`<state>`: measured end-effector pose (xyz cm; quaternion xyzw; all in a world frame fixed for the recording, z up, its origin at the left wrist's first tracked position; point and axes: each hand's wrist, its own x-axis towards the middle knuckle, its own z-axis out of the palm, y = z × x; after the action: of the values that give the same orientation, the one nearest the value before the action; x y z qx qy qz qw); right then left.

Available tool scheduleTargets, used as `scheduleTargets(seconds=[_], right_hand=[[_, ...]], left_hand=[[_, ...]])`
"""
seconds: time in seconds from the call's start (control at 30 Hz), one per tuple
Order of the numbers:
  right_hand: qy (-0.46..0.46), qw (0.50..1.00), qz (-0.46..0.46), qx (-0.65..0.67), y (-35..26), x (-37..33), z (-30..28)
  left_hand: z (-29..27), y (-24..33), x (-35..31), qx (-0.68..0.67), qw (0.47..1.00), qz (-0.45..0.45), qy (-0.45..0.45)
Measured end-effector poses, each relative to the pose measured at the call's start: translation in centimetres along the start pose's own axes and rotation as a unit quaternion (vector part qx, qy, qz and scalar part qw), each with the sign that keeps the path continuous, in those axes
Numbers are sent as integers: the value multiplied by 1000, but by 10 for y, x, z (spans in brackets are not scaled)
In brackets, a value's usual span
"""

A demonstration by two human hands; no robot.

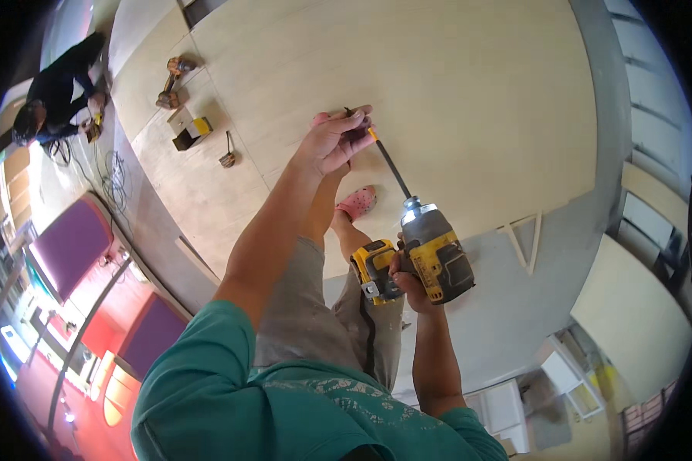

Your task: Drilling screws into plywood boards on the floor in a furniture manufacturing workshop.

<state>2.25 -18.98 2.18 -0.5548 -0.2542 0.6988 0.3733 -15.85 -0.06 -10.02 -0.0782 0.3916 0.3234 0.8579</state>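
My right hand grips a yellow and black cordless impact driver by its handle. From its lit front a long dark bit with an orange-yellow end reaches up toward my left hand. The fingers of that hand are pinched together. A thin dark piece that looks like a screw pokes out between them; the rest of it is hidden. The bit's end is close beside my left fingers, and I cannot tell whether it touches them.
Pale wooden sheets lie under me. On them are another cordless driver, an open box and a small tool with a thin shaft. A person crouches at far left, near cables. A wooden triangle frame lies at right.
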Motion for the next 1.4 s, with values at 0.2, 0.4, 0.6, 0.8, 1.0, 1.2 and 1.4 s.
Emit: scheduleTargets(seconds=[0.2,0.4,0.6,0.8,1.0,1.2,1.4], right_hand=[[-43,996,70,-21,-42,59,11],[-49,991,97,-74,-78,123,32],[-72,986,114,-100,-108,161,22],[-92,970,122,-191,-129,202,-6],[-159,929,114,-314,-149,247,-50],[-171,834,-78,-518,-129,283,-45],[-140,889,23,-434,-104,317,-25]], left_hand=[[-13,38,7,-47,999,13,-24],[-26,91,25,-98,995,18,-10],[-1,120,43,-63,995,31,65],[15,133,66,-59,991,53,104],[26,131,116,-42,996,25,72],[14,100,186,-178,967,18,181],[-2,95,228,-243,935,-1,258]])
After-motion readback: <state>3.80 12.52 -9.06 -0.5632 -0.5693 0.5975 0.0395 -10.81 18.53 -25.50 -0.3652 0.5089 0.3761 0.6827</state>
